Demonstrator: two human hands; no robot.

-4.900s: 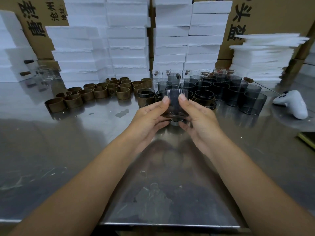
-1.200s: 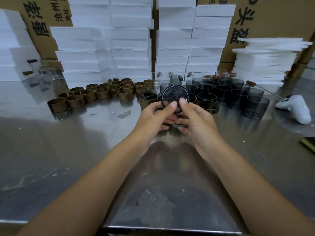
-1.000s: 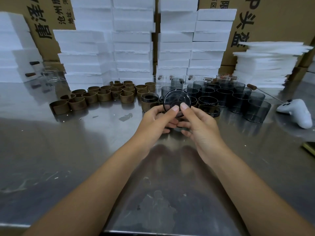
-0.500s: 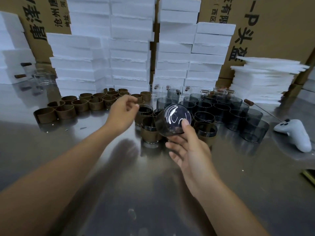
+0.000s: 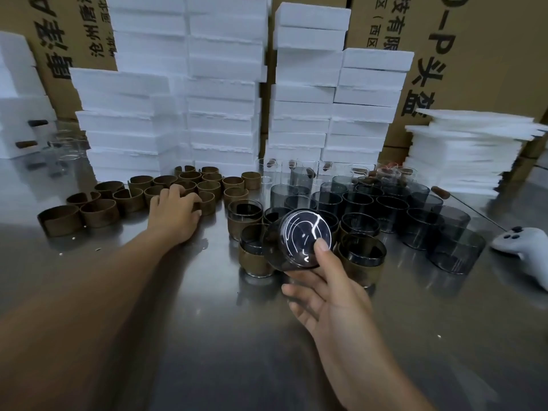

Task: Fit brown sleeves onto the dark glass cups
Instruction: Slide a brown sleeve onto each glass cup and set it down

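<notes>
The right hand [image 5: 327,295] gripped a dark glass cup [image 5: 292,241], lifted above the middle of the steel table [image 5: 252,360]. The cup was tipped on its side so that its round base faced the camera. The thumb [image 5: 321,246] pressed on that base and the other fingers curled underneath.

The left hand [image 5: 173,213] lay palm down among the brown sleeves [image 5: 99,212], which stood in a loose cluster toward the far left of the surface. Its fingers were bent over them and touched the sleeve [image 5: 207,203] at its fingertips. Whether they had actually closed on it could not be told.

Just behind and beside the held cup stood the sleeved cups [image 5: 253,258], each with a brown band around its lower wall. One stood to its left, one further back, and one to its right. The bare dark cups [image 5: 391,207] crowded the surface further back and to the right, with a few clear glasses [image 5: 268,173] behind them.

Stacks of white foam blocks [image 5: 225,102] lined the far edge, and printed cardboard boxes [image 5: 480,54] rose behind them. A pile of thin white foam sheets [image 5: 465,149] sat at the far right corner. A white controller [image 5: 526,247] lay near the right edge.
</notes>
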